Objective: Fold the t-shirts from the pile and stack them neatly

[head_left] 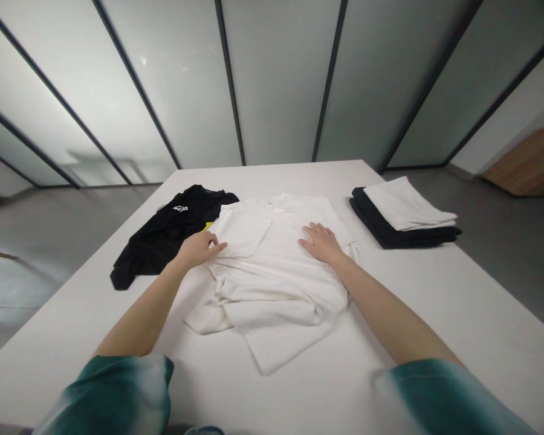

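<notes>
A white T-shirt [272,272] lies spread and partly crumpled in the middle of the white table [435,314]. My left hand [200,248] rests at the shirt's left edge, its fingers curled and pinched on a folded-in sleeve. Flat on the shirt's upper right part lies my right hand [321,241], fingers stretched out and holding nothing. A black T-shirt [172,235] with white lettering and a bit of yellow lies just left of the white one, touching my left hand's side.
At the right of the table sits a stack of folded clothes [403,217], white on top of black. Frosted glass panels with dark frames stand behind the table. Grey floor runs along both sides.
</notes>
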Available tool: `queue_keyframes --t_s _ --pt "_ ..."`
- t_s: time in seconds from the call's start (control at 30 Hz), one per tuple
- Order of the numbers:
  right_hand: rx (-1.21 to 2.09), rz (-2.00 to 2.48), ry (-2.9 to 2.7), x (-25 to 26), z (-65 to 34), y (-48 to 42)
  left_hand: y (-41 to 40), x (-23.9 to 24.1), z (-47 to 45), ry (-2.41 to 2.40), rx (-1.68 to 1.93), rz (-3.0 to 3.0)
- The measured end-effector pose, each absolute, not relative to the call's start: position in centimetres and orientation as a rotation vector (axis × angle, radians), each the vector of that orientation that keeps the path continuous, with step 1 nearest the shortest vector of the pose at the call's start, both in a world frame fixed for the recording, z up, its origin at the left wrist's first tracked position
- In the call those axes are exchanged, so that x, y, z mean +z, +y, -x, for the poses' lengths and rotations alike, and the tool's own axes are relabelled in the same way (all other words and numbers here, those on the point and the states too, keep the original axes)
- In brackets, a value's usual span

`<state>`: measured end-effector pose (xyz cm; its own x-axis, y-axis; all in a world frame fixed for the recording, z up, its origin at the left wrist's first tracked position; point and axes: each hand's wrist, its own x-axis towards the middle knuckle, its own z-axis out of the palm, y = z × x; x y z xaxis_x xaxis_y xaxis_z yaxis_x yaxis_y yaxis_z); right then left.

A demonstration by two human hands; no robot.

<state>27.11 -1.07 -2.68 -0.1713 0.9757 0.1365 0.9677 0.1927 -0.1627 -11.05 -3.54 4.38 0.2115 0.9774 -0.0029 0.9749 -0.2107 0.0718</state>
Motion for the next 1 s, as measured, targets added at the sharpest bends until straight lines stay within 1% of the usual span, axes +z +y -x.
queue_keyframes --t_s 0.07,0.1,0.2,0.3,0.47,0.8,1.0 --pt "0.028 1.831 -2.129 -2.3 -27.5 -1.0 -2.5 4.8 9.6 1.988 0.258 -2.456" --pt "0.003 1.821 -2.066 -2.1 -27.8 -0.9 -2.0 4.7 8.6 1.995 0.282 -2.479" --pt "-0.060 1.858 -2.015 -1.5 -28.6 -1.0 -0.9 3.3 4.9 1.993 0.085 -2.439" --pt "-0.016 2.022 -2.132 -1.7 -28.9 -1.2 0.0 1.0 1.8 2.105 -0.126 -2.243" --pt "0.157 2.257 -2.226 -2.6 -28.5 -0.8 1.3 -1.5 0.3 2.141 -0.107 -2.204" --pt "0.210 2.267 -2.234 -2.5 -30.2 5.0 6.1 -0.9 -0.1 2.081 -0.102 -2.209" --pt "0.115 2.131 -2.292 -1.2 -30.8 8.2 9.2 0.1 -0.1 1.997 -0.093 -2.205"
